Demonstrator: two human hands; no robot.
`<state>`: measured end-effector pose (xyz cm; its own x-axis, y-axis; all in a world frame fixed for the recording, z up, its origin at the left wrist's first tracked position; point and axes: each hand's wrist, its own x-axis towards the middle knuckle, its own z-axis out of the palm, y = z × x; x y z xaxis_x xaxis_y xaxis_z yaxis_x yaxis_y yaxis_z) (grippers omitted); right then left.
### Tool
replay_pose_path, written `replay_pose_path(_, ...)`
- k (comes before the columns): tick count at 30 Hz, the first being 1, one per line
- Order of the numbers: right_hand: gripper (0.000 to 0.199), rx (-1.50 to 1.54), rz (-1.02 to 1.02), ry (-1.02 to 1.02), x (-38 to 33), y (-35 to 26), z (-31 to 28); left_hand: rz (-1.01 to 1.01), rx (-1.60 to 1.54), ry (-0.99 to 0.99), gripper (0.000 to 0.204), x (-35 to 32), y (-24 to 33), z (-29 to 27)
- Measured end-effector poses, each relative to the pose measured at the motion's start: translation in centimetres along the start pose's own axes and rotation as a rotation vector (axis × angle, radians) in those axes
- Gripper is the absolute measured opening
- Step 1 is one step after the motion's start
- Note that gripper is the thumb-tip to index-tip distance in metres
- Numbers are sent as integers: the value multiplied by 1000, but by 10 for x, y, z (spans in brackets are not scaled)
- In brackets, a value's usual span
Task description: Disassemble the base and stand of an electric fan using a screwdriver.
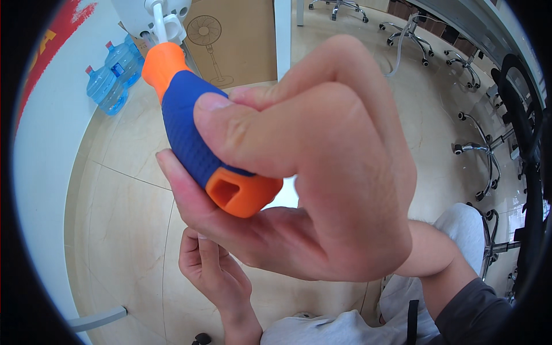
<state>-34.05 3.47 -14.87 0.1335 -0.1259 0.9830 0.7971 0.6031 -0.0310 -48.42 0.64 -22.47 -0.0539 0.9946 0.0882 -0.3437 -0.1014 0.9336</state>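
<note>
My right hand (351, 155) fills the middle of the view, its fingers and thumb wrapped round a screwdriver (192, 112) with a blue and orange handle. The handle's orange butt end, which has a slot in it, points toward me. Its shaft runs up and away to a white plastic device (135, 16) at the top, which has small round holes and a white bracket. Whether the tip touches a screw there is hidden. Lower and nearer, my left hand (221, 273) is raised with its fingers curled in against the thumb. I cannot make out anything between them.
Behind the device stands a cardboard box (238, 37) printed with a fan drawing. Large blue water bottles (109, 89) stand on the floor by the white wall (49, 178) at left. Wheeled office chairs (486, 152) and a long desk (477, 26) line the right side.
</note>
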Motion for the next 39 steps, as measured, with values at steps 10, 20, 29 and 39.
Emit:
replay_pose_path(10, 22, 23, 23, 11, 8, -26, 12, -30, -84, 14, 18, 10, 23, -12)
replay_pose_path(20, 23, -3, -21, -49, 5, -22, 0, -31, -77, -90, 18, 2, 0, -18)
replay_pose_path(29, 23, 7, -57, -89, 22, -18, -44, -27, -95, -94, 18, -2, 2, -16)
replay_pose_path(39, 23, 44, -75, -128, 7, -29, -23, -7, -61, -27, 22, -1, 4, -11)
